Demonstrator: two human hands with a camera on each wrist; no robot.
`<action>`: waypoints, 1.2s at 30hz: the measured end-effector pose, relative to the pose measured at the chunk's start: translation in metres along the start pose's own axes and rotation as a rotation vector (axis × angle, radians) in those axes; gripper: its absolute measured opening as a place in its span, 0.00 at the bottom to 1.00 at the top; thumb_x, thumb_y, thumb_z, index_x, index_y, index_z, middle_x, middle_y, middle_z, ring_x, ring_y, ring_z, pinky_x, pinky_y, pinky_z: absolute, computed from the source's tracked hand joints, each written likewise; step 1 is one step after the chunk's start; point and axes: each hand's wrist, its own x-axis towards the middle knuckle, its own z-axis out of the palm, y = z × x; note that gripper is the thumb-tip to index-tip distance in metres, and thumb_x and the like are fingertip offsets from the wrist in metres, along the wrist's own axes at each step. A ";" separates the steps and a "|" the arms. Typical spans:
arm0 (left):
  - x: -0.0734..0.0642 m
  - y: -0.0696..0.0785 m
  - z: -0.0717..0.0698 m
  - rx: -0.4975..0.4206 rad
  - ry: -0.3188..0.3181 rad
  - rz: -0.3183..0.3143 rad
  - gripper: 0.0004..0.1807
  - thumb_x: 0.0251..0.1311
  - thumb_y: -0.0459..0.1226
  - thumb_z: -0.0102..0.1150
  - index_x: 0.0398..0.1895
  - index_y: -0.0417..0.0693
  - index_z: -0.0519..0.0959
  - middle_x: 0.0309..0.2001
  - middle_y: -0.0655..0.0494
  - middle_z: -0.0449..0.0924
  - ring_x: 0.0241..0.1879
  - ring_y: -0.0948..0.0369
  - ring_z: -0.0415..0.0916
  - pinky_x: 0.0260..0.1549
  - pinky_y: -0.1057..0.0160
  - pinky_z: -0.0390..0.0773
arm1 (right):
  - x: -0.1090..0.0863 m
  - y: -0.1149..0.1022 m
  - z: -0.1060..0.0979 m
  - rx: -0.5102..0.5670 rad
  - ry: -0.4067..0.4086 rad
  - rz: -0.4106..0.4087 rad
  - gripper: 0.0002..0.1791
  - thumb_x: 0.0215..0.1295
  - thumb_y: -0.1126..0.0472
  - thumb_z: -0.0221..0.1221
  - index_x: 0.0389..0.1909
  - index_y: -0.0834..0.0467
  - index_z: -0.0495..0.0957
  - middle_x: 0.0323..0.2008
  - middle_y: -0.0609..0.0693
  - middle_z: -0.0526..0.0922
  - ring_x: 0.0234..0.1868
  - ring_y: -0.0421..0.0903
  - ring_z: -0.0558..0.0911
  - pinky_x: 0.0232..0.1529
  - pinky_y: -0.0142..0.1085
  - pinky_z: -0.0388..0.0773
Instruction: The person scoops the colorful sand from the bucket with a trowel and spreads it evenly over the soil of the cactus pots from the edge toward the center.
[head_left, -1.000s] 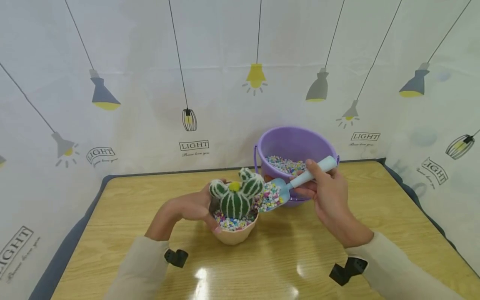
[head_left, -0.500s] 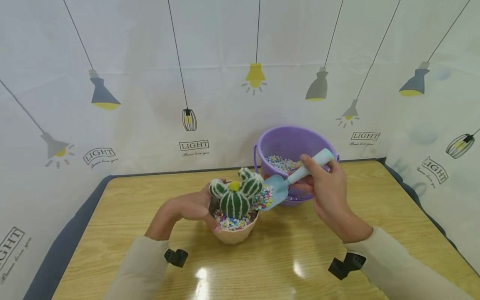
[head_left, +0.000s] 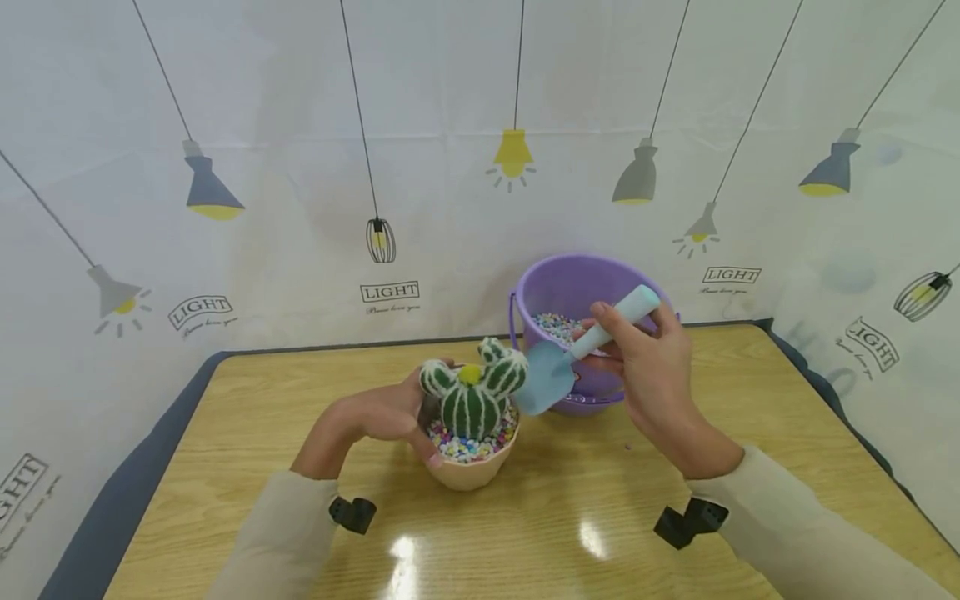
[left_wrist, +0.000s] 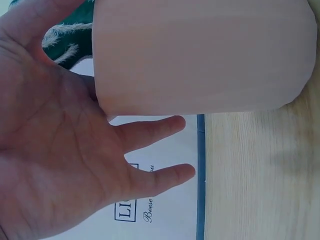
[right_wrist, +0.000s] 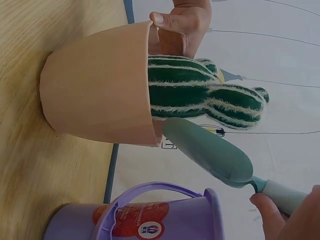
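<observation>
A peach flower pot [head_left: 467,475] stands on the table, with a green-and-white fuzzy toy cactus [head_left: 470,410] and multicoloured pebbles [head_left: 461,447] in it. My left hand [head_left: 384,414] holds the pot at its left rim, the thumb over the edge; in the left wrist view two fingers stick out straight and the others are partly hidden. My right hand [head_left: 660,379] grips the pale handle of a light blue hand trowel [head_left: 547,377]. Its blade tilts down toward the pot's right rim and looks bare. In the right wrist view the trowel [right_wrist: 210,150] tip is at the rim.
Behind the trowel, a purple bucket [head_left: 592,279] partly filled with pebbles [head_left: 557,327] stands at the back right near the wall. A tiny dark speck [head_left: 627,447] lies on the wooden table [head_left: 600,517]. A lamp-patterned sheet [head_left: 442,200] surrounds the table.
The pebbles on the trowel have slid off into the pot's right side. My right hand has raised and tilted the handle more steeply, shifting slightly left. My left hand stays on the pot.
</observation>
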 end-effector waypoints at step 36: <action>0.006 -0.018 0.010 0.000 0.111 0.275 0.58 0.33 0.40 0.81 0.66 0.49 0.51 0.62 0.49 0.65 0.62 0.54 0.67 0.66 0.53 0.64 | 0.091 -0.028 -0.017 0.085 0.131 -0.104 0.17 0.60 0.59 0.67 0.44 0.64 0.75 0.30 0.58 0.84 0.30 0.54 0.88 0.29 0.43 0.84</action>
